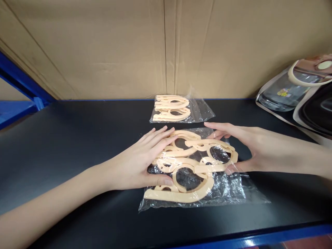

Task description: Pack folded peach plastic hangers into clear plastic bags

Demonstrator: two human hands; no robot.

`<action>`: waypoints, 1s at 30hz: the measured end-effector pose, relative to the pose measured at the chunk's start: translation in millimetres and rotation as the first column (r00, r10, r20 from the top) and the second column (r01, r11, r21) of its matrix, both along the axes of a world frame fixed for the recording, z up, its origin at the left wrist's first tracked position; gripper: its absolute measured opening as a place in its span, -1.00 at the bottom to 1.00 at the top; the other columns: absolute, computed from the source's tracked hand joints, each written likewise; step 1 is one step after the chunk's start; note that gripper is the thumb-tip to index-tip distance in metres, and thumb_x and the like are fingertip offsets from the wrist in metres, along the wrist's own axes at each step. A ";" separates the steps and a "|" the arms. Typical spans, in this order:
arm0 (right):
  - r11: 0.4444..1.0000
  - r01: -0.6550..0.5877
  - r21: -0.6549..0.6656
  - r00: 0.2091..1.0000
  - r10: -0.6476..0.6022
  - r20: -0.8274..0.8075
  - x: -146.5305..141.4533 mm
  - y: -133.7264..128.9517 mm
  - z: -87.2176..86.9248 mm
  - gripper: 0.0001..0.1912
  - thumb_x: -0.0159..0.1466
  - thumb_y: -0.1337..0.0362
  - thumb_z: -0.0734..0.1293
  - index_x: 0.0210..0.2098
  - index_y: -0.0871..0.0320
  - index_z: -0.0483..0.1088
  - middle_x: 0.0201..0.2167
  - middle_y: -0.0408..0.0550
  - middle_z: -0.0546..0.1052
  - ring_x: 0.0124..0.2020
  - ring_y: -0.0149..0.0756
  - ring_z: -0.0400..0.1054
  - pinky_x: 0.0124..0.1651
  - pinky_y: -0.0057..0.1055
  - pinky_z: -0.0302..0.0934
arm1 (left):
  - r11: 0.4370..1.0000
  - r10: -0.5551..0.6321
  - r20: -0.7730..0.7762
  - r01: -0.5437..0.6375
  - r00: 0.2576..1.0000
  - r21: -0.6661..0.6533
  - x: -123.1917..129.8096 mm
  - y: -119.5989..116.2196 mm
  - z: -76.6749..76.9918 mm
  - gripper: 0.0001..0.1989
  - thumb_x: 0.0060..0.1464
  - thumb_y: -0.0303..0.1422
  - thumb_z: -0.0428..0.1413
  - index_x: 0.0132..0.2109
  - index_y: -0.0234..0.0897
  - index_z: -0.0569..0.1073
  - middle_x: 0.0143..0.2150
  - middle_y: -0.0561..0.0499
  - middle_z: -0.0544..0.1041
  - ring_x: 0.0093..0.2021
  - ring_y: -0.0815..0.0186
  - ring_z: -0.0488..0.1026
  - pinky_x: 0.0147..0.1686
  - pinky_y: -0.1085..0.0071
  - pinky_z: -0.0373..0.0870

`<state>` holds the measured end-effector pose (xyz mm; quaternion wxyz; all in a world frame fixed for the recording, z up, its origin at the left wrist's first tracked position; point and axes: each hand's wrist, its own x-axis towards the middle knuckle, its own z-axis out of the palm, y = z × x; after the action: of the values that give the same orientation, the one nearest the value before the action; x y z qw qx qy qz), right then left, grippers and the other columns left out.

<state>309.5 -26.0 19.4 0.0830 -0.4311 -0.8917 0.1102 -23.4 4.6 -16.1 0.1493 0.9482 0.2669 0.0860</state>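
A clear plastic bag (228, 192) lies flat on the black surface, with several beige folding hangers (178, 197) inside, their curved arms overlapping. My left hand (147, 159) rests across the bag's left side, fingers stretched out and the thumb apart, over the hangers. At the right end, my right hand (246, 147) spans the bag with thumb and index finger wide apart. Its thumb touches the plastic by the lower hanger end; the other fingers bend partly behind the upper edge. Both hands are open.
Behind sits a smaller clear bag (203, 110) of folded beige hangers, against a cardboard wall (116, 52). At the right stands a transparent bag or case (277, 93) with a beige handle, beside a dark round-edged item (316, 107). Blue metal framing (20, 79) edges the black shelf (64, 138).
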 end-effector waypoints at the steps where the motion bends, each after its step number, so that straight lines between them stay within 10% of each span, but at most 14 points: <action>1: 1.000 -0.009 -0.001 1.000 0.009 -0.015 -2.3 -1.1 -1.2 0.01 0.12 -0.05 0.45 0.41 -0.15 -0.12 0.13 -0.06 0.48 0.04 -0.05 0.46 -0.04 -0.12 0.43 | 1.000 0.003 0.002 -0.003 1.000 0.001 0.2 0.1 -0.2 -0.06 0.12 0.15 0.06 0.45 -0.09 -0.18 0.49 -0.15 -0.14 0.47 -0.02 -0.24 0.37 -0.16 -0.20; 17: 0.975 -0.145 0.171 0.967 0.176 -0.182 -38.0 -9.0 -18.0 -0.28 0.31 0.01 0.31 0.36 0.08 0.04 0.20 0.08 0.40 0.12 -0.09 0.32 0.06 -0.11 0.29 | 0.998 0.019 0.001 -0.019 1.000 0.054 3.7 -2.6 -0.8 -0.20 0.18 0.11 0.02 0.42 -0.07 -0.04 0.48 -0.08 -0.07 0.46 -0.02 -0.20 0.37 -0.14 -0.16; 30: 0.980 0.026 -0.198 0.983 -0.061 -0.172 -7.6 1.9 5.3 -0.22 0.18 -0.05 0.43 0.31 -0.27 0.07 -0.06 -0.20 0.56 -0.08 -0.18 0.48 -0.04 -0.24 0.36 | 0.996 0.082 0.006 -0.082 0.997 0.036 11.2 -9.4 4.6 -0.25 0.19 0.11 0.00 0.38 -0.18 0.11 0.46 -0.12 0.03 0.45 -0.02 -0.12 0.36 -0.18 -0.15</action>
<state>302.0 -24.1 24.7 0.1218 -0.4452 -0.8559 0.2333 -12.1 -4.8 -11.5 0.1290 0.9388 0.3036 0.0991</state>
